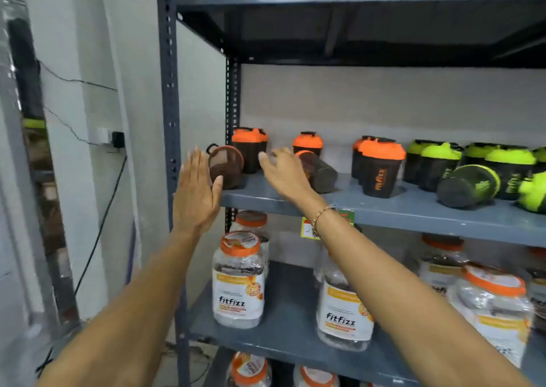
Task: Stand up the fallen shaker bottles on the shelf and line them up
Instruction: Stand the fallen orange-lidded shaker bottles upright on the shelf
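Note:
Dark shaker bottles with orange or lime-green lids stand and lie on the grey metal shelf (384, 209). One orange-lidded shaker (226, 166) lies on its side at the shelf's left end, lid facing me. My left hand (196, 191) is open, palm just left of it, not gripping. A second fallen orange shaker (320, 172) lies behind my right hand (285, 170), which hovers open in front of it. Upright orange shakers (381, 168) stand in the middle. A green-lidded shaker (466, 185) lies fallen on the right, and another green one (533, 191) beside it.
A perforated steel upright (170, 105) frames the shelf's left side, close to my left hand. Upright green-lidded shakers (437, 162) crowd the back right. Large Fitfizz jars (237, 280) fill the shelf below. A wall socket with cables (113, 139) is at left.

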`<state>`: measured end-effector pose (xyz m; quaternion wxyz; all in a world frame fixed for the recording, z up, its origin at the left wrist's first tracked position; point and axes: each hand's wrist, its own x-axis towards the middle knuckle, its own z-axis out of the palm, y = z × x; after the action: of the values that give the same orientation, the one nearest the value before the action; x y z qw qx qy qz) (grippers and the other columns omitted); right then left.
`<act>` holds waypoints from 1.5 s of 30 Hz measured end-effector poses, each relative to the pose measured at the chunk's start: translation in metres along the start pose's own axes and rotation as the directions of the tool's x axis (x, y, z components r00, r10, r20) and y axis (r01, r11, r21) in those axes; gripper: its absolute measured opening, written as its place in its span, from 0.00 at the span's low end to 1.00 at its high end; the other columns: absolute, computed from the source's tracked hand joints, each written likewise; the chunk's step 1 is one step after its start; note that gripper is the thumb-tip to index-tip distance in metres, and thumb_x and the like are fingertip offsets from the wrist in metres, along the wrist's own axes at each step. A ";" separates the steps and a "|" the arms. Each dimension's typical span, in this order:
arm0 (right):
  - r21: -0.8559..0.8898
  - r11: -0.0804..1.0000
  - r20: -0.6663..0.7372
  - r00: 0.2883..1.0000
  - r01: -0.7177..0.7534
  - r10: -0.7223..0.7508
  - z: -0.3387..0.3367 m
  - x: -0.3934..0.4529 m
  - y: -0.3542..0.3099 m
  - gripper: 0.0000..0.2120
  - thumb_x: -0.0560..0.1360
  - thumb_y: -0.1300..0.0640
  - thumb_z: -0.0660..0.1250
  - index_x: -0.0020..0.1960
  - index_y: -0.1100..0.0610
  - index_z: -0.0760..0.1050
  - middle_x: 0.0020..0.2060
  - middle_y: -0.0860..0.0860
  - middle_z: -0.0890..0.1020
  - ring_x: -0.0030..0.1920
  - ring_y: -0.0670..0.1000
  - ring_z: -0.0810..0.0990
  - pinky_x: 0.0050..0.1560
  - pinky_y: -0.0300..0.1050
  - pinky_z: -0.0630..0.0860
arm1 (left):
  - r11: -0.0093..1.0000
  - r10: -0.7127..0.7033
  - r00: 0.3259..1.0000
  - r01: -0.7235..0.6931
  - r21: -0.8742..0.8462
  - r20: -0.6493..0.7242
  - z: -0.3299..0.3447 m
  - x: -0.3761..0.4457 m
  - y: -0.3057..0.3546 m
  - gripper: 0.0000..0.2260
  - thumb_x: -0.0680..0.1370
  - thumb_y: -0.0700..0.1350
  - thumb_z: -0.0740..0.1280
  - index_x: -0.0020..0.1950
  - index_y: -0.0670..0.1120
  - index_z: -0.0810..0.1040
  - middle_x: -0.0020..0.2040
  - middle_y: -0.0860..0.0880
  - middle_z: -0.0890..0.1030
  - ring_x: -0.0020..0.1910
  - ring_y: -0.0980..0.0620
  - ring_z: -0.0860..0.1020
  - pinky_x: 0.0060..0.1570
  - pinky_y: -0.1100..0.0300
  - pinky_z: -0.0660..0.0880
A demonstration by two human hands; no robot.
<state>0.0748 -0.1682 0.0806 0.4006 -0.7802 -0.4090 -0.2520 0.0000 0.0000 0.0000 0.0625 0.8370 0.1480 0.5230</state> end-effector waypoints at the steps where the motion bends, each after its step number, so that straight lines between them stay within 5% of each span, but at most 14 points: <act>1: 0.015 0.998 0.068 0.996 -0.058 0.056 0.010 0.005 -0.005 0.22 0.79 0.48 0.58 0.30 0.59 0.69 0.30 0.55 0.74 0.36 0.57 0.73 0.37 0.48 0.62 | 0.999 -0.035 0.999 0.035 -0.010 0.012 0.003 -0.004 -0.007 0.28 0.82 0.53 0.51 0.78 0.40 0.52 0.79 0.42 0.52 0.78 0.48 0.50 0.76 0.55 0.45; 3: 0.082 0.976 0.181 0.966 -0.201 0.184 0.028 0.015 -0.016 0.25 0.77 0.41 0.59 0.28 0.56 0.68 0.26 0.50 0.71 0.29 0.51 0.71 0.29 0.46 0.60 | 0.998 -0.063 0.996 0.065 -0.022 0.063 0.009 -0.008 -0.020 0.27 0.82 0.53 0.52 0.78 0.40 0.53 0.78 0.42 0.54 0.78 0.48 0.51 0.76 0.54 0.46; 5: 0.177 0.914 0.325 0.898 -0.364 0.295 0.046 0.023 -0.024 0.30 0.72 0.35 0.61 0.49 0.62 0.78 0.41 0.52 0.77 0.41 0.53 0.76 0.34 0.43 0.68 | 0.999 -0.039 0.994 0.041 -0.014 0.106 0.021 -0.013 -0.027 0.27 0.82 0.53 0.51 0.78 0.40 0.54 0.78 0.42 0.56 0.77 0.47 0.52 0.75 0.54 0.47; 6: 0.193 0.885 0.374 0.866 -0.423 0.332 0.054 0.027 -0.025 0.38 0.70 0.33 0.61 0.61 0.65 0.74 0.50 0.55 0.77 0.49 0.56 0.78 0.39 0.43 0.70 | 1.000 -0.017 0.994 0.017 0.001 0.108 0.024 -0.012 -0.030 0.27 0.82 0.53 0.50 0.77 0.40 0.56 0.77 0.41 0.58 0.77 0.45 0.54 0.75 0.53 0.47; 8: 0.173 0.861 0.433 0.822 -0.479 0.370 0.064 0.032 -0.024 0.43 0.68 0.31 0.63 0.68 0.65 0.68 0.61 0.59 0.76 0.54 0.58 0.77 0.40 0.42 0.70 | 0.999 0.025 0.995 -0.028 0.027 0.096 0.029 -0.010 -0.034 0.27 0.81 0.52 0.50 0.75 0.39 0.61 0.74 0.39 0.64 0.75 0.43 0.59 0.76 0.50 0.50; 11: 0.215 0.803 0.463 0.782 -0.556 0.417 0.075 0.047 -0.024 0.37 0.66 0.35 0.68 0.65 0.61 0.71 0.53 0.55 0.77 0.46 0.53 0.74 0.29 0.40 0.66 | 0.996 0.085 0.994 -0.085 0.003 0.076 0.037 -0.008 -0.042 0.24 0.80 0.52 0.51 0.69 0.39 0.69 0.67 0.41 0.73 0.70 0.43 0.67 0.73 0.48 0.58; 16: 0.266 0.647 0.540 0.667 -0.714 0.514 0.067 0.060 -0.013 0.15 0.68 0.42 0.70 0.41 0.54 0.75 0.43 0.53 0.76 0.41 0.50 0.77 0.32 0.41 0.78 | 0.994 0.110 0.994 -0.110 0.002 0.000 0.045 -0.008 -0.050 0.18 0.79 0.52 0.54 0.59 0.41 0.75 0.54 0.43 0.78 0.54 0.44 0.75 0.60 0.54 0.66; 20: 0.612 0.346 0.588 0.702 -0.711 0.403 0.060 0.049 0.016 0.18 0.66 0.52 0.76 0.51 0.57 0.75 0.48 0.58 0.80 0.47 0.54 0.81 0.42 0.45 0.84 | 0.995 0.098 0.995 -0.098 -0.011 -0.026 0.052 -0.009 -0.053 0.18 0.79 0.52 0.54 0.57 0.41 0.75 0.54 0.43 0.78 0.53 0.45 0.75 0.59 0.53 0.66; 23: 0.619 0.485 0.497 0.787 -0.617 0.366 0.060 0.048 0.031 0.27 0.63 0.58 0.79 0.58 0.65 0.75 0.50 0.59 0.83 0.48 0.53 0.84 0.46 0.44 0.83 | 0.994 0.103 0.993 -0.105 -0.035 -0.052 0.055 -0.009 -0.053 0.17 0.79 0.51 0.55 0.57 0.41 0.75 0.53 0.43 0.78 0.53 0.45 0.74 0.60 0.52 0.67; 26: 0.439 0.702 0.390 0.823 -0.561 0.413 0.064 0.055 0.035 0.23 0.59 0.57 0.81 0.52 0.60 0.80 0.48 0.55 0.85 0.51 0.53 0.83 0.53 0.44 0.78 | 0.993 0.104 0.993 -0.107 -0.041 -0.052 0.055 -0.009 -0.054 0.18 0.79 0.52 0.54 0.57 0.41 0.75 0.54 0.43 0.78 0.54 0.45 0.74 0.60 0.51 0.67; 31: 0.350 0.758 0.374 0.824 -0.550 0.426 0.082 0.066 0.033 0.15 0.61 0.65 0.79 0.45 0.58 0.80 0.39 0.51 0.84 0.50 0.54 0.82 0.46 0.41 0.77 | 0.990 0.134 0.989 -0.136 -0.030 -0.055 0.054 -0.009 -0.056 0.18 0.80 0.51 0.54 0.57 0.40 0.76 0.53 0.42 0.78 0.54 0.44 0.75 0.60 0.50 0.68; 35: 0.284 0.787 0.346 0.824 -0.548 0.449 0.094 0.068 0.034 0.19 0.61 0.65 0.79 0.50 0.62 0.80 0.47 0.56 0.85 0.52 0.57 0.82 0.58 0.51 0.78 | 0.991 0.127 0.991 -0.128 -0.032 -0.037 0.054 -0.009 -0.056 0.19 0.80 0.51 0.54 0.57 0.40 0.76 0.54 0.42 0.78 0.55 0.44 0.75 0.62 0.50 0.67; 42: 0.164 0.855 0.369 0.835 -0.491 0.408 0.085 0.059 0.026 0.22 0.62 0.52 0.80 0.50 0.57 0.76 0.55 0.56 0.82 0.53 0.55 0.80 0.53 0.47 0.76 | 0.991 0.090 0.991 -0.099 -0.092 -0.096 0.056 -0.011 -0.051 0.18 0.79 0.50 0.53 0.57 0.41 0.76 0.55 0.43 0.79 0.56 0.45 0.76 0.68 0.52 0.63; 45: 0.149 0.889 0.222 0.891 -0.433 0.397 0.062 0.054 0.029 0.27 0.65 0.53 0.78 0.58 0.60 0.73 0.61 0.57 0.78 0.59 0.56 0.77 0.58 0.49 0.73 | 0.986 0.090 0.986 -0.109 -0.128 -0.144 0.060 -0.015 -0.040 0.16 0.79 0.48 0.54 0.57 0.42 0.76 0.54 0.43 0.79 0.57 0.45 0.76 0.72 0.52 0.57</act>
<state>0.1323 -0.1028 0.0733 0.4796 -0.8269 -0.2903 -0.0451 0.0403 0.0364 -0.0504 0.0827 0.7992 0.0742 0.5908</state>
